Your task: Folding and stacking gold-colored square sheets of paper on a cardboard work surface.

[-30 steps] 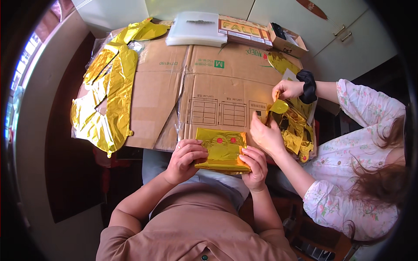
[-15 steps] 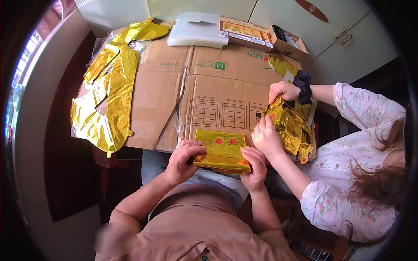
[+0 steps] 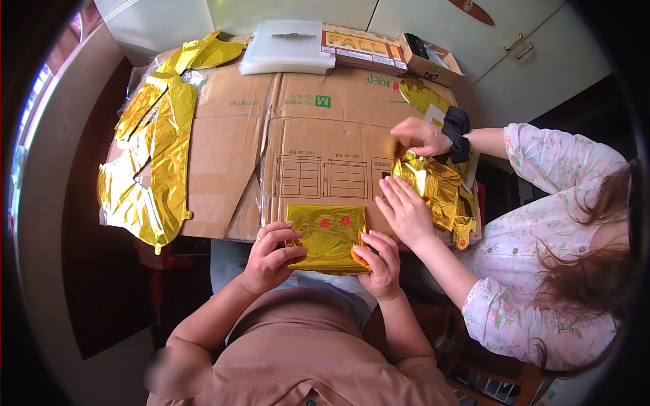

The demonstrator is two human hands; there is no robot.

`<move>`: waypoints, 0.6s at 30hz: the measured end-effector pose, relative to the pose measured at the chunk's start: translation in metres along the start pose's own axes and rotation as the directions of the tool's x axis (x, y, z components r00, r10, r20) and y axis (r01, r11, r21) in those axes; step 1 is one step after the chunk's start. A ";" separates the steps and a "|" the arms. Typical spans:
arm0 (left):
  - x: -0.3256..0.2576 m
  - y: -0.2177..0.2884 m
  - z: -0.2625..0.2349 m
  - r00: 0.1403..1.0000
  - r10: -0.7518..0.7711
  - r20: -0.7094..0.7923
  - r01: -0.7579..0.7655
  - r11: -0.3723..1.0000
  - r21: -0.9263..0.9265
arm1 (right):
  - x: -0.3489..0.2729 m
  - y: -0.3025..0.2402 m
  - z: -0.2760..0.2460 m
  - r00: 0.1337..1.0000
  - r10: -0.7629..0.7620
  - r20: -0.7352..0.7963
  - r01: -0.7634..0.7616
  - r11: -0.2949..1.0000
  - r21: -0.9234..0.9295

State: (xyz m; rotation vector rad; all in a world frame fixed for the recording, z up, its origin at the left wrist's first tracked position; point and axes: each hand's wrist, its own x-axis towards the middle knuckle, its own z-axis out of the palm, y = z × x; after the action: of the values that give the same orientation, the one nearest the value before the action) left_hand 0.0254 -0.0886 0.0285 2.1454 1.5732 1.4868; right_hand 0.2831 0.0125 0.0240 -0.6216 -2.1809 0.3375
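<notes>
Gold foil, folded into a flat rectangular packet [image 3: 326, 237], is what you hold in front of you, its far part over the near edge of the big brown cardboard [image 3: 227, 155] and its near part above your lap. I cannot tell from this overhead angle whether the packet touches the cardboard or is held just clear of it. Two red dots [image 3: 335, 222] sit side by side on its upper face, towards the far edge. Your left hand [image 3: 274, 257] has its fingers bent and closed on the packet's left side (a ring shows on one of them). Your right hand [image 3: 380, 264] grips the opposite side, fingers curled round the edge, so you have the packet stretched between both hands.

Just to your right, a co-worker's nearer hand [image 3: 408, 215] lies with straight fingers on a crumpled gold foil piece [image 3: 440, 199], while the farther hand [image 3: 425, 137], with a black hair tie [image 3: 457, 132] at the wrist, is at that piece's far side. On your left, a long gold foil balloon [image 3: 175, 155] lies spread out flat. Along the far edge you have a stack of clear plastic sleeves [image 3: 283, 57], a printed flat box [image 3: 363, 54] and a small open carton [image 3: 433, 68].
</notes>
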 end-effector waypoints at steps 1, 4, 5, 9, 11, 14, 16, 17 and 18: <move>0.001 0.000 0.001 1.000 0.001 0.006 -0.001 1.000 -0.002 | -0.001 0.001 -0.001 1.000 -0.003 0.000 0.003 1.000 -0.010; 0.000 -0.002 0.001 1.000 0.008 0.015 -0.008 1.000 0.007 | -0.002 0.004 -0.001 1.000 -0.018 0.002 0.018 1.000 0.008; -0.001 -0.002 0.002 1.000 0.012 0.016 -0.013 1.000 0.010 | -0.003 0.004 -0.001 1.000 -0.023 0.003 0.023 1.000 0.015; -0.002 -0.004 0.006 1.000 -0.005 0.002 0.005 0.999 0.035 | -0.005 0.007 0.000 0.998 -0.052 -0.017 0.052 0.999 0.013; 0.000 -0.003 0.007 1.000 -0.008 0.002 0.008 1.000 0.027 | -0.007 0.010 0.001 0.998 -0.054 -0.026 0.055 0.998 0.016; 0.001 -0.004 0.009 1.000 -0.004 -0.003 0.004 1.000 0.025 | -0.009 0.011 0.003 0.998 -0.047 -0.035 0.048 0.999 0.022; 0.001 -0.004 0.009 1.000 -0.001 -0.004 0.001 1.000 0.028 | -0.011 0.013 0.006 0.998 -0.048 -0.051 0.050 0.998 0.038; 0.001 -0.005 0.010 1.000 0.004 -0.002 -0.004 1.000 0.026 | -0.012 0.014 0.008 0.997 -0.046 -0.058 0.049 0.998 0.043; 0.001 -0.006 0.011 1.000 0.009 -0.001 -0.009 1.000 0.024 | -0.014 0.016 0.010 0.997 -0.044 -0.065 0.047 0.998 0.048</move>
State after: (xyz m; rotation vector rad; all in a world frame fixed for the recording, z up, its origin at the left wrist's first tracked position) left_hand 0.0290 -0.0805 0.0202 2.1674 1.5916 1.4791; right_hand 0.2878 0.0181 0.0023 -0.5473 -2.1156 0.3413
